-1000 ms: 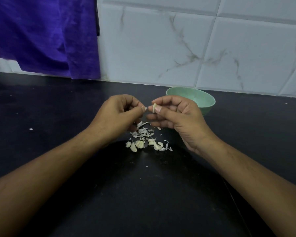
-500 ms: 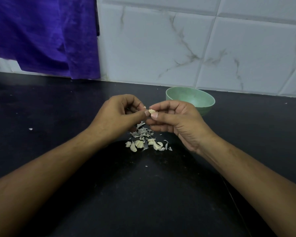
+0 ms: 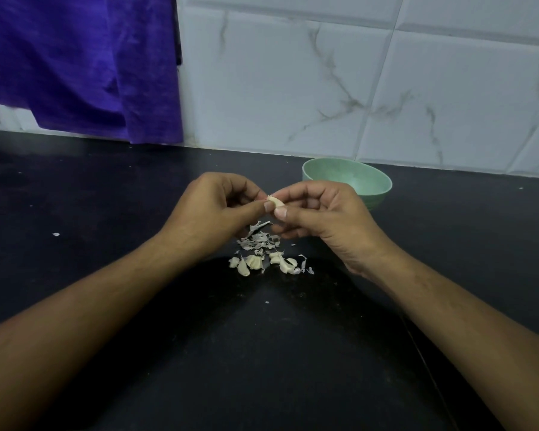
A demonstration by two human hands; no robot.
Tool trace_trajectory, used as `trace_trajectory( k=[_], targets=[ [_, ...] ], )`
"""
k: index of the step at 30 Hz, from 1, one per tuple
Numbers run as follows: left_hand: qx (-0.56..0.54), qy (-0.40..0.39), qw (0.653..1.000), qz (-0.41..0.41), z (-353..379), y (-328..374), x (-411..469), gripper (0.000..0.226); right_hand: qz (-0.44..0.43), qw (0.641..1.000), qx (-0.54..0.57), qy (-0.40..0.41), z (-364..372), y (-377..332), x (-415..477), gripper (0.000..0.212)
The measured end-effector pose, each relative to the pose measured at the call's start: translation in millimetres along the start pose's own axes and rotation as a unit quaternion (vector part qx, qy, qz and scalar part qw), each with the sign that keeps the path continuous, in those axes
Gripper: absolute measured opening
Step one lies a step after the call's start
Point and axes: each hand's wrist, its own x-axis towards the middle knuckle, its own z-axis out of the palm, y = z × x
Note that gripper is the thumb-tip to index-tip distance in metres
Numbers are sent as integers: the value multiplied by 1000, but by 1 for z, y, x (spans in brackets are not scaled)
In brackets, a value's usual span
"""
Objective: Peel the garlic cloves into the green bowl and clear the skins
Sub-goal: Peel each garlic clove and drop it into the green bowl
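Observation:
A pale garlic clove is held between my two hands above the black counter. My right hand pinches it between thumb and forefinger. My left hand has its fingers curled, and its thumb tip touches the clove's left end. Below the hands lies a small heap of papery skins, with several garlic cloves at its near side. The green bowl stands behind my right hand near the wall; my hand hides part of its inside.
The black counter runs to a white marble-patterned tiled wall. A purple cloth hangs at the back left. Single skin flakes lie at the left and near the middle.
The clove went from upright to lying flat between the fingertips. Both hands closed together around it and stayed over the skin heap.

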Motion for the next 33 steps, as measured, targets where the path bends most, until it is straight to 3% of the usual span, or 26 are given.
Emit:
trace_trajectory(
  k=[9, 17, 26, 33],
  targets=[
    [-9, -15, 1000, -15, 0, 3, -1, 9, -70, 993, -92, 34, -4, 4, 1, 13],
    [-18, -27, 999, -29, 0, 4, -1, 10, -149, 963, -222, 47, -6, 5, 3, 20],
    [-134, -17, 986, -99, 8, 9, -4, 12, -174, 952, -247, 53, -4, 6, 3, 17],
    [-149, -29, 983, -107, 5, 11, -4, 13, -180, 952, -243, 54, -4, 3, 2, 17]
  ],
)
